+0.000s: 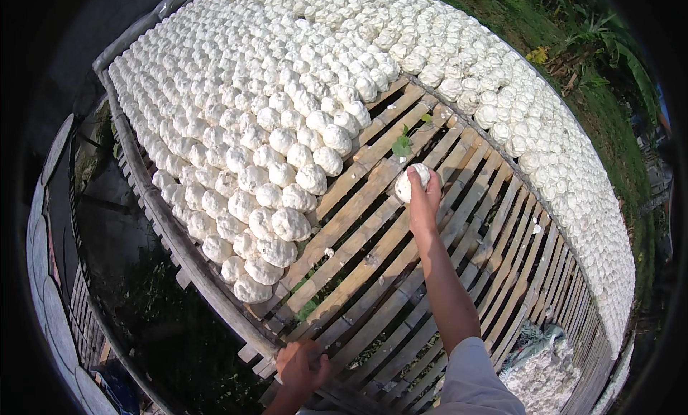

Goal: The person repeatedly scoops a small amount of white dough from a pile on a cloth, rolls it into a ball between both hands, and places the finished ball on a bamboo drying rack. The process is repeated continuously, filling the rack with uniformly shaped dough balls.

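My right hand (425, 206) is closed around a rounded white lump (413, 183) with a rough, chalky surface. It holds the lump over the bare slats (373, 221) of a bamboo rack, partly hiding it. Down at the rack's near edge, my left hand (298, 370) is wrapped over the corner, gripping the wooden edge pole (240, 320). Many similar white lumps (279, 175) lie packed in rows on the rack's left and far parts. The closest one to my left hand is a lump (252, 289) at the end of the rows.
A second rack covered with white lumps (545, 139) curves along the right. A bag of white crumbly material (546, 368) lies on the slats at lower right. Green leaves (402, 144) poke up between slats. Grass (494, 6) and plants (609, 46) grow beyond.
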`<action>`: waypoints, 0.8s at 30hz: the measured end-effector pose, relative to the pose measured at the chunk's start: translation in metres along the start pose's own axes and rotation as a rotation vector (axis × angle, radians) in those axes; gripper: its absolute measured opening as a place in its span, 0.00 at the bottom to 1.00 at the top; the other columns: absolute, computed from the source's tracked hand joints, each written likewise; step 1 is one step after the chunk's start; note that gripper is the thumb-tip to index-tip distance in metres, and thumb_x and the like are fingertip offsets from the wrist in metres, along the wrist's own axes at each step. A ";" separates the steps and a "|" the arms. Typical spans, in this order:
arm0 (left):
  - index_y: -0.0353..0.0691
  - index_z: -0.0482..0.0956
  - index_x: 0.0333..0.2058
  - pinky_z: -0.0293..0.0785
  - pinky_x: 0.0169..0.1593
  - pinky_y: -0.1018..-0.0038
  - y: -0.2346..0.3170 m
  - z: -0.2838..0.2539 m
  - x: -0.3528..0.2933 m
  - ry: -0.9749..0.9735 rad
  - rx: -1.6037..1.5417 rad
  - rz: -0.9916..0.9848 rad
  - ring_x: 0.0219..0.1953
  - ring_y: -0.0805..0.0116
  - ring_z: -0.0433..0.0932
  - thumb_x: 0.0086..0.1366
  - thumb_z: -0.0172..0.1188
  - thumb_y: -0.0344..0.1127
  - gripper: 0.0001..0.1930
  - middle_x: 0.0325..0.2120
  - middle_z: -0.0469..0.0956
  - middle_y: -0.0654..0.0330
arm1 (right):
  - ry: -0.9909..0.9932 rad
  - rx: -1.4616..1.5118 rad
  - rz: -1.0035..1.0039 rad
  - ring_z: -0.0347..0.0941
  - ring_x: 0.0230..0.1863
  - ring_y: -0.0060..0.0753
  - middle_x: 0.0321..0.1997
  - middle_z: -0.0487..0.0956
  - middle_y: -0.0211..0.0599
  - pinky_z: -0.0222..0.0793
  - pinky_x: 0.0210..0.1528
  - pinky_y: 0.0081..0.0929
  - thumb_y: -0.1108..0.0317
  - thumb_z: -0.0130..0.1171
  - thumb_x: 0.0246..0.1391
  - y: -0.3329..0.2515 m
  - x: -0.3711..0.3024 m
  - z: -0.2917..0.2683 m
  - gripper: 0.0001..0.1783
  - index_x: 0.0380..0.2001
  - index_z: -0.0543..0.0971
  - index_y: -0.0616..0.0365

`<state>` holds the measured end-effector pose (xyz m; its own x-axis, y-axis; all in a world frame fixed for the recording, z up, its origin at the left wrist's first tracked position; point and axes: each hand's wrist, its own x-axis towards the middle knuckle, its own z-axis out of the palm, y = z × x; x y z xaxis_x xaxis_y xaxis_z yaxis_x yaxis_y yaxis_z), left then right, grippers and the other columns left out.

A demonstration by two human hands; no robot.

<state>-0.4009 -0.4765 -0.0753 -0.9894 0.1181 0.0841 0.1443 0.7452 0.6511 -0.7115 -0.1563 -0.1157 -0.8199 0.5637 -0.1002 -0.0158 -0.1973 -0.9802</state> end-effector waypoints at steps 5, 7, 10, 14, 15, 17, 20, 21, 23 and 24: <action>0.45 0.80 0.38 0.70 0.41 0.59 0.003 -0.003 0.009 -0.096 -0.002 -0.113 0.35 0.56 0.81 0.49 0.71 0.38 0.16 0.32 0.82 0.59 | -0.028 -0.136 -0.275 0.78 0.45 0.25 0.48 0.81 0.34 0.77 0.47 0.27 0.59 0.72 0.63 0.030 0.127 0.073 0.26 0.56 0.76 0.63; 0.45 0.80 0.37 0.70 0.41 0.59 0.000 -0.001 0.018 -0.137 -0.012 -0.151 0.35 0.56 0.81 0.50 0.71 0.38 0.16 0.31 0.82 0.59 | 0.027 -0.212 -0.427 0.78 0.45 0.28 0.49 0.81 0.38 0.77 0.48 0.30 0.58 0.73 0.61 0.043 0.165 0.096 0.28 0.57 0.75 0.64; 0.45 0.80 0.37 0.70 0.41 0.59 -0.006 -0.001 0.032 -0.171 -0.017 -0.185 0.34 0.56 0.80 0.50 0.71 0.39 0.15 0.31 0.82 0.59 | 0.241 -0.311 -0.603 0.77 0.57 0.43 0.58 0.77 0.53 0.72 0.62 0.39 0.52 0.69 0.64 0.068 0.211 0.138 0.38 0.66 0.68 0.66; 0.45 0.80 0.36 0.70 0.40 0.59 -0.007 -0.001 0.041 -0.196 -0.008 -0.194 0.34 0.56 0.80 0.50 0.70 0.39 0.14 0.30 0.81 0.59 | -0.215 -0.910 -0.406 0.53 0.78 0.65 0.77 0.59 0.64 0.49 0.78 0.55 0.37 0.50 0.70 0.094 0.223 0.157 0.50 0.76 0.51 0.67; 0.45 0.80 0.36 0.70 0.40 0.59 -0.005 -0.002 0.040 -0.196 -0.008 -0.189 0.34 0.56 0.80 0.51 0.70 0.39 0.14 0.30 0.81 0.59 | -0.221 -0.927 -0.437 0.50 0.80 0.64 0.80 0.55 0.62 0.47 0.80 0.54 0.36 0.48 0.71 0.095 0.217 0.154 0.51 0.78 0.51 0.66; 0.45 0.80 0.36 0.70 0.40 0.59 -0.004 -0.004 0.035 -0.201 -0.006 -0.161 0.33 0.56 0.80 0.51 0.70 0.40 0.14 0.29 0.81 0.59 | -0.265 -0.721 -0.454 0.46 0.82 0.63 0.81 0.54 0.62 0.44 0.82 0.50 0.39 0.46 0.74 0.083 0.197 0.134 0.47 0.79 0.51 0.65; 0.45 0.80 0.35 0.70 0.40 0.59 -0.001 -0.006 0.022 -0.190 0.007 -0.114 0.33 0.56 0.80 0.51 0.70 0.40 0.14 0.29 0.81 0.59 | -0.370 -0.522 -0.476 0.51 0.82 0.56 0.81 0.56 0.61 0.50 0.80 0.43 0.49 0.43 0.78 0.052 0.127 0.065 0.38 0.78 0.55 0.65; 0.45 0.80 0.35 0.70 0.40 0.59 0.000 -0.007 0.018 -0.187 0.014 -0.096 0.33 0.56 0.80 0.51 0.70 0.40 0.13 0.29 0.81 0.59 | -0.434 -0.458 -0.497 0.54 0.81 0.54 0.80 0.59 0.60 0.53 0.79 0.40 0.51 0.42 0.79 0.044 0.087 0.032 0.36 0.77 0.57 0.65; 0.45 0.80 0.35 0.70 0.40 0.59 -0.001 -0.007 0.008 -0.164 0.037 -0.055 0.32 0.56 0.80 0.52 0.70 0.40 0.13 0.28 0.80 0.59 | -0.451 -0.353 -0.202 0.63 0.76 0.44 0.76 0.68 0.53 0.57 0.76 0.36 0.54 0.43 0.80 0.030 0.003 -0.034 0.31 0.74 0.64 0.65; 0.45 0.80 0.35 0.70 0.40 0.59 -0.002 -0.006 0.005 -0.141 0.047 -0.025 0.32 0.56 0.80 0.52 0.69 0.40 0.13 0.28 0.80 0.59 | -0.457 -0.327 -0.054 0.67 0.74 0.40 0.72 0.72 0.50 0.62 0.73 0.35 0.55 0.44 0.80 0.021 -0.042 -0.073 0.29 0.72 0.67 0.64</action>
<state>-0.4060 -0.4811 -0.0720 -0.9814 0.1878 -0.0402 0.1237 0.7782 0.6157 -0.6355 -0.1262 -0.1444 -0.9885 0.1468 -0.0355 0.0537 0.1217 -0.9911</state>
